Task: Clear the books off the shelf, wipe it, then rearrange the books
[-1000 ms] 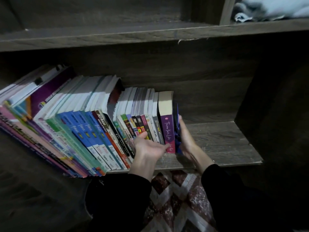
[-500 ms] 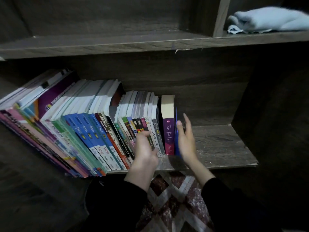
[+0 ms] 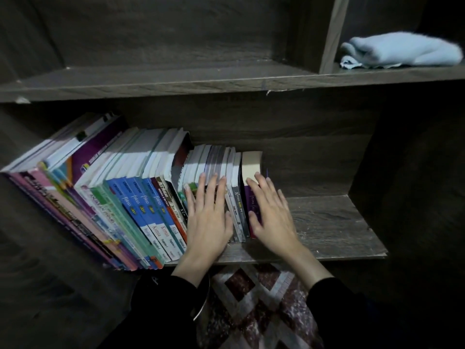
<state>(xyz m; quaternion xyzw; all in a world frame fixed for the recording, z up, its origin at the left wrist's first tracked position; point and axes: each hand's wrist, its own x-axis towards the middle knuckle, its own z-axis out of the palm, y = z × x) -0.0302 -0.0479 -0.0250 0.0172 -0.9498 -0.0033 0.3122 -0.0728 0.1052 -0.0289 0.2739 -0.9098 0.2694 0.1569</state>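
A row of books (image 3: 141, 197) leans to the left on the lower wooden shelf (image 3: 327, 222). At the right end stands a purple book (image 3: 251, 167) with cream page edges. My left hand (image 3: 208, 217) lies flat, fingers straight, on the spines of the small books in the middle of the row. My right hand (image 3: 271, 217) lies flat over the purple book's spine and top edge, fingers spread. A thin blue book (image 3: 267, 172) shows just behind my right fingers.
A folded light blue cloth (image 3: 400, 50) lies on the upper shelf (image 3: 176, 81) at the right, past a vertical divider (image 3: 329, 34). The right part of the lower shelf is bare wood. A patterned rug (image 3: 251, 306) covers the floor below.
Both hands have turned from gripping the end books at their sides to lying palm down, flat on the spines. The end books now stand more upright.
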